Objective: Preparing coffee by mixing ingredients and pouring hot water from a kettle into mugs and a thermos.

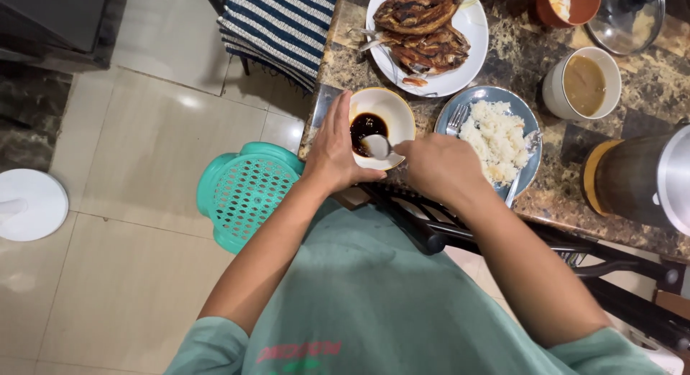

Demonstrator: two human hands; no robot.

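A small cream bowl [392,105] with dark sauce [368,123] sits near the front edge of a marble counter [517,66]. My left hand [332,151] cups the bowl's left side, fingers curled along its rim. My right hand [435,166] holds a metal spoon [375,145] whose bowl dips into the sauce. Just right of the bowl is a blue plate [528,120] of white rice [497,139] with a fork [456,117] lying on it.
A white plate [471,26] of fried fish [420,30] stands behind the bowl. A white cup of brown liquid [583,84], a glass lid [624,19] and a metal pot [643,177] are to the right. A teal plastic stool [244,191] and a striped cushion [277,23] are at the left.
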